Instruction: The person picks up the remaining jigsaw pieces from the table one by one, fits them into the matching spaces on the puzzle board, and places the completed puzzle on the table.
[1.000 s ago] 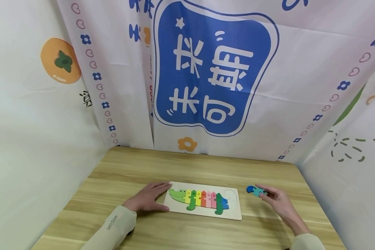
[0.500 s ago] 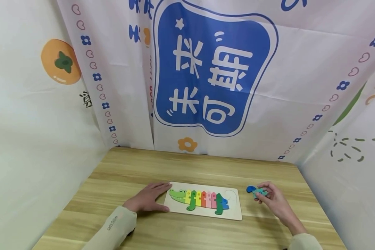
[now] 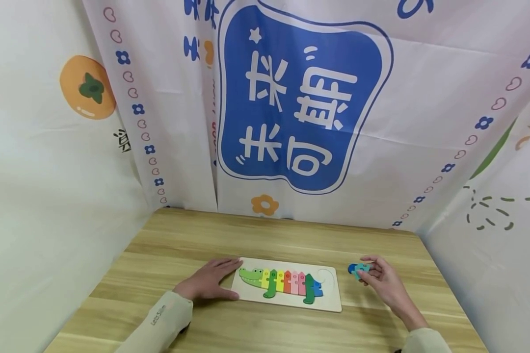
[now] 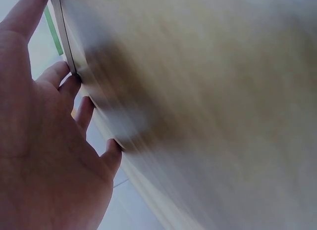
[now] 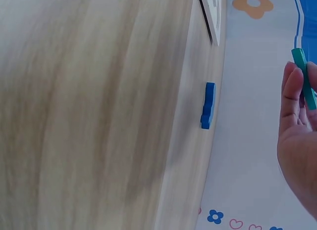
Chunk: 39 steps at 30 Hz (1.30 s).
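Note:
A wooden crocodile puzzle board (image 3: 287, 304) lies flat on the table, with colored pieces seated from the green head to a blue piece near the tail; a curved tail outline at its right end is bare. At the board's left end, my left hand (image 3: 209, 280) rests with thumb and fingers spread, touching the edge. My right hand (image 3: 385, 282) pinches a teal puzzle piece (image 3: 360, 270) between thumb and fingers, raised off the table in the right wrist view. Just behind it in the head view, a blue puzzle piece (image 5: 208, 106) lies on the table, partly covered.
The wood-grain table (image 3: 247, 230) ends at printed cloth walls at the back and both sides. Bare tabletop shows in front of and behind the board.
My right hand has shifted slightly left and turned the teal puzzle piece in its fingers, so it overlaps the blue piece more. The left hand and board stay put.

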{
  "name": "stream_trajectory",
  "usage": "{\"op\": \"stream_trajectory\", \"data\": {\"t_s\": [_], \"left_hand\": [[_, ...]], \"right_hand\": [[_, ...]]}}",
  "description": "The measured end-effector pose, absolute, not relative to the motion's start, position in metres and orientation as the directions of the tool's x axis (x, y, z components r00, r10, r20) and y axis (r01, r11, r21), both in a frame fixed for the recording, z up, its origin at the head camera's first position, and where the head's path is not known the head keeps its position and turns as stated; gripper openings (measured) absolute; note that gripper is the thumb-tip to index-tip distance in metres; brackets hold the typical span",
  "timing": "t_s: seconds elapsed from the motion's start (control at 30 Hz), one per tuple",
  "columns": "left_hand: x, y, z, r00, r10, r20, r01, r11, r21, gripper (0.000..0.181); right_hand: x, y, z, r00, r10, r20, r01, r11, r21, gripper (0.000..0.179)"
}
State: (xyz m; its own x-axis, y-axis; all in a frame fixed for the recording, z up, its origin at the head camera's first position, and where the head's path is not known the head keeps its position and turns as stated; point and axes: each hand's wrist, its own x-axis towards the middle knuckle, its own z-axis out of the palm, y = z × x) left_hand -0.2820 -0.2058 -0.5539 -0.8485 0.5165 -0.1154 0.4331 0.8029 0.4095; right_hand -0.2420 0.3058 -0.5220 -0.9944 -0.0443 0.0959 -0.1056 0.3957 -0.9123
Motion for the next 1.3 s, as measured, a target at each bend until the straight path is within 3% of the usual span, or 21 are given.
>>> {"op": "stream_trajectory", "data": {"t_s": [0.33, 0.57, 0.9, 1.3], "left_hand": [[-0.283, -0.209, -0.557, -0.849, 0.516, -0.115, 0.436, 0.806, 0.399, 0.103], [-0.279, -0.212, -0.554, -0.853, 0.511, -0.111, 0.434, 0.81, 0.394, 0.102], [-0.283, -0.205, -0.554, -0.847, 0.517, -0.123, 0.435, 0.808, 0.397, 0.102], [-0.283, -0.205, -0.554, -0.854, 0.504, -0.133, 0.421, 0.817, 0.393, 0.101]], "right_hand": [[-0.241, 0.3, -0.525, -0.992, -0.046, 0.113, -0.122, 0.339, -0.933, 0.04], [-0.248, 0.281, -0.531, -0.985, -0.103, 0.141, -0.172, 0.428, -0.888, 0.04], [-0.251, 0.267, -0.529, -0.99, -0.133, 0.034, -0.083, 0.382, -0.921, 0.043], [-0.249, 0.252, -0.535, -0.981, -0.188, -0.058, -0.024, 0.408, -0.913, 0.033]]}}
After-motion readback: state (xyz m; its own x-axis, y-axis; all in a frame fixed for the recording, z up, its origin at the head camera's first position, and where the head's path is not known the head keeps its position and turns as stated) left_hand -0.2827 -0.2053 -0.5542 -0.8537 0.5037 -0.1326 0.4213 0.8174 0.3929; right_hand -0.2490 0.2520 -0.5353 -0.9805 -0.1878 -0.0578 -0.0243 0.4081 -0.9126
